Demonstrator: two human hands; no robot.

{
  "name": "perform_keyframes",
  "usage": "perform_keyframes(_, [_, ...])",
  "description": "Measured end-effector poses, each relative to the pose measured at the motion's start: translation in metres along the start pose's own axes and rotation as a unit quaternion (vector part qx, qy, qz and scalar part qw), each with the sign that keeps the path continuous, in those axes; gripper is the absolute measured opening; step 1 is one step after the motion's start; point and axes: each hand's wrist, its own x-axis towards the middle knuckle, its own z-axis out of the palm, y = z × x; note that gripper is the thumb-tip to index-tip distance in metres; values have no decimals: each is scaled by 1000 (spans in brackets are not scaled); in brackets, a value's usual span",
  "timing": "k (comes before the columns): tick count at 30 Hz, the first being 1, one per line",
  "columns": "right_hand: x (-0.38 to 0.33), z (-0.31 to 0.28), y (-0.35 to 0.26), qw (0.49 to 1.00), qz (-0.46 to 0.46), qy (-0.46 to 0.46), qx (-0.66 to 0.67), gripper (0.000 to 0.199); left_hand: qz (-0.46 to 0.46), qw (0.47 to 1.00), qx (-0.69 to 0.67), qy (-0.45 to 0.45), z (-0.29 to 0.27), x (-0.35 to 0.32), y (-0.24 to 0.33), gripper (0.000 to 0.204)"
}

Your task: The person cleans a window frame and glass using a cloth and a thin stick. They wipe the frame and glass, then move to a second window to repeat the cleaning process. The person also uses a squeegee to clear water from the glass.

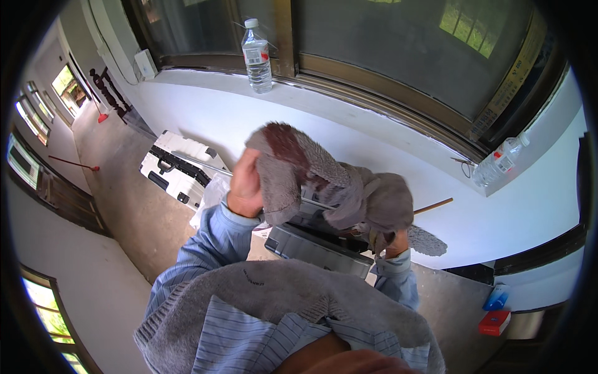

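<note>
A grey fluffy cloth (280, 181) with a dark reddish-brown patch is raised in front of me, bunched and folded. My left hand (246, 187) grips its left end, the fingers wrapped around the edge. At the lower right, my right hand (397, 243) is closed on the bunched grey part, mostly covered by it. Past that hand a flat fuzzy grey piece (428, 242) sticks out; whether it belongs to the same cloth I cannot tell. Below the cloth stands a grey hard case (317, 249), partly hidden by it.
A white case with black trim (177, 168) lies on the floor at left, beside a clear plastic bag (213, 196). Water bottles (256, 59) (501, 161) stand on the window sill. Blue (496, 297) and red boxes (494, 323) sit at lower right. A wooden stick (434, 206) leans near the wall.
</note>
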Motion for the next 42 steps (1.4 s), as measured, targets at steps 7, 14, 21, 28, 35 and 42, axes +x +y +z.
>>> perform_keyframes(7, [26,15,53,991,5,-117,-59,39,301,932,200,-39,67,18,86,40])
perform_keyframes(14, [36,0,4,931,-350,-28,-96,33,312,887,332,-74,47,80,155,30])
perform_keyframes(21, [70,58,-76,873,-408,149,-220,51,235,902,335,139,-10,200,62,29])
perform_keyframes(28, [98,97,-122,896,-386,147,-165,60,349,408,843,-1,-55,306,-62,20])
perform_keyframes(35, [98,69,-159,530,-634,191,-529,61,284,465,834,-85,-8,284,-121,17])
perform_keyframes(42, [115,95,-132,625,-593,139,-487,62,268,420,859,118,-51,265,-63,21])
